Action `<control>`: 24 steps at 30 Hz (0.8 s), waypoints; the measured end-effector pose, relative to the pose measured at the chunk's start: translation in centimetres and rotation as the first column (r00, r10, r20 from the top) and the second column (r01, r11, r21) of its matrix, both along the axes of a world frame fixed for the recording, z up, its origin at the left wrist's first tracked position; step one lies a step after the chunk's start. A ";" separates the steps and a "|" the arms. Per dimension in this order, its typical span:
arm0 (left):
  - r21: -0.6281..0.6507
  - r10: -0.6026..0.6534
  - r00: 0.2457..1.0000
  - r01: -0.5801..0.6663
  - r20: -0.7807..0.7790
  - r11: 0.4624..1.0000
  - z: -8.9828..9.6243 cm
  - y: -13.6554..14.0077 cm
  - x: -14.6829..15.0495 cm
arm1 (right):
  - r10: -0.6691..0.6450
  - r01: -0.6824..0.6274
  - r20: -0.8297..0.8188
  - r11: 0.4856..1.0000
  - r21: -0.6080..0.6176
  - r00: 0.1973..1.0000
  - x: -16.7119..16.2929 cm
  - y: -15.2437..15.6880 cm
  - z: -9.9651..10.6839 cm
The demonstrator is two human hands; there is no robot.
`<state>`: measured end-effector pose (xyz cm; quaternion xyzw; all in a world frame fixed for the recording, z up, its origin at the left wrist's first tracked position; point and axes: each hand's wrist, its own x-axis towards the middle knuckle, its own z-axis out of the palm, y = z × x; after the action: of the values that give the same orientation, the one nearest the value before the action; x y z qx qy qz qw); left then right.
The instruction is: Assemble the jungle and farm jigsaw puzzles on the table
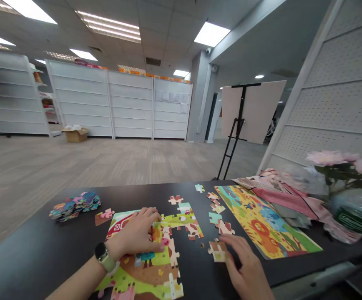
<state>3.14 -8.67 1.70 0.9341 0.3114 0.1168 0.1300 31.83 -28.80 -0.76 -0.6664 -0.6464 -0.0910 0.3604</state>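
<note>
Left hand [137,235] flat, fingers spread, pressing the half-built farm puzzle [149,254] on the black table [27,258]. Right hand [246,266] beside it, fingertips loosely curled, touching a loose piece [217,251], not gripping.

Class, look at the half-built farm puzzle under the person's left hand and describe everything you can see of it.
The farm puzzle lies flat on the black table, near its front edge. It looks like printed cardboard, brightly coloured: a red barn, green grass, brown path and cartoon animals. It is only partly assembled, with a ragged right edge of knobs and gaps. The left hand rests flat on its upper middle. Loose pieces lie just right of it; the right hand touches one loose piece.
</note>
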 end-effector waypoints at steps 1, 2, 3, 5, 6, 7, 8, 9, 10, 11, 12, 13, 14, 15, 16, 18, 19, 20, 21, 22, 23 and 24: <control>0.001 -0.003 1.000 0.003 -0.003 1.000 -0.1 0.1 0.0 | -0.039 0.040 0.025 0.999 -0.021 0.999 1.2 -0.7 -0.5; 0.001 -0.005 1.000 0.005 -0.005 1.000 -0.1 0.1 0.0 | -0.045 0.048 0.054 0.997 -0.053 0.998 2.0 -1.3 -1.0; 0.000 -0.007 1.000 0.007 -0.007 1.000 -0.1 0.2 0.0 | -0.037 0.045 0.081 0.995 -0.094 0.996 2.6 -1.7 -1.3; -0.007 -0.009 1.000 0.009 -0.010 1.000 -0.1 0.2 0.0 | -0.005 0.025 0.112 0.984 -0.174 0.994 2.9 -2.1 -1.6; -0.010 -0.011 1.000 0.011 -0.011 1.000 -0.1 0.2 0.0 | 0.004 0.019 0.110 0.978 -0.207 0.994 2.8 -2.0 -1.6; -0.012 -0.014 1.000 0.014 -0.010 1.000 -0.1 0.2 0.0 | 0.008 0.015 0.097 0.972 -0.234 0.995 2.6 -1.9 -1.6; -0.014 -0.018 1.000 0.018 -0.009 1.000 0.0 0.1 0.0 | 0.011 0.009 0.074 0.965 -0.261 0.997 2.5 -1.7 -1.4; -0.015 -0.020 1.000 0.020 -0.007 1.000 0.0 0.1 0.0 | 0.017 -0.003 0.045 0.958 -0.287 0.999 2.5 -1.5 -1.3; -0.015 -0.021 1.000 0.021 -0.003 1.000 0.0 0.1 0.0 | 0.024 -0.018 0.015 0.951 -0.310 1.000 2.5 -1.2 -1.1; -0.016 -0.023 1.000 0.023 0.000 1.000 0.0 0.1 0.0 | 0.028 -0.031 -0.013 0.945 -0.327 1.000 2.6 -1.0 -1.0; -0.016 -0.025 1.000 0.025 0.004 1.000 0.0 0.1 0.0 | 0.030 -0.041 -0.037 0.940 -0.339 0.999 2.7 -0.9 -0.8; -0.015 -0.027 1.000 0.027 0.006 1.000 0.0 0.1 0.0 | 0.028 -0.045 -0.055 0.938 -0.344 0.998 2.8 -0.8 -0.7; -0.012 -0.029 1.000 0.029 0.008 0.999 -0.1 0.1 -0.1 | 0.023 -0.045 -0.069 0.939 -0.342 0.997 2.9 -0.8 -0.6; -0.010 -0.031 0.999 0.031 0.010 0.999 -0.1 0.1 -0.1 | 0.022 -0.048 -0.081 0.940 -0.337 0.997 2.9 -0.8 -0.5; -0.010 -0.033 0.999 0.033 0.009 0.999 -0.1 0.1 -0.1 | 0.026 -0.055 -0.091 0.942 -0.330 0.996 2.8 -0.9 -0.5; -0.016 -0.030 1.000 0.030 0.006 0.999 -0.2 0.2 -0.1 | 0.050 -0.082 -0.110 0.946 -0.315 0.993 2.6 -1.1 -0.3; -0.022 -0.027 1.000 0.027 0.006 0.999 -0.2 0.2 -0.1 | 0.068 -0.102 -0.118 0.946 -0.309 0.991 2.4 -1.2 -0.1; -0.028 -0.024 1.000 0.024 0.006 0.999 -0.3 0.2 -0.1 | 0.088 -0.122 -0.125 0.945 -0.303 0.988 2.3 -1.4 0.0; -0.034 -0.024 1.000 0.024 0.005 0.999 -0.4 0.2 -0.1 | 0.104 -0.139 -0.132 0.945 -0.297 0.986 2.3 -1.5 0.0; -0.038 -0.024 1.000 0.024 0.006 0.999 -0.4 0.2 -0.1 | 0.111 -0.147 -0.138 0.947 -0.287 0.984 2.4 -1.7 0.1; -0.040 -0.023 1.000 0.023 0.007 0.999 -0.5 0.2 -0.1 | 0.111 -0.148 -0.147 0.950 -0.273 0.983 2.6 -1.8 0.1; -0.040 -0.021 1.000 0.022 0.010 0.999 -0.5 0.3 -0.1 | 0.101 -0.139 -0.156 0.957 -0.254 0.983 3.0 -1.8 0.1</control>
<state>3.03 -8.41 1.20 0.9340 0.3030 0.1133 0.1514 34.81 -30.61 -0.71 -0.6727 -0.6648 0.0652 0.3182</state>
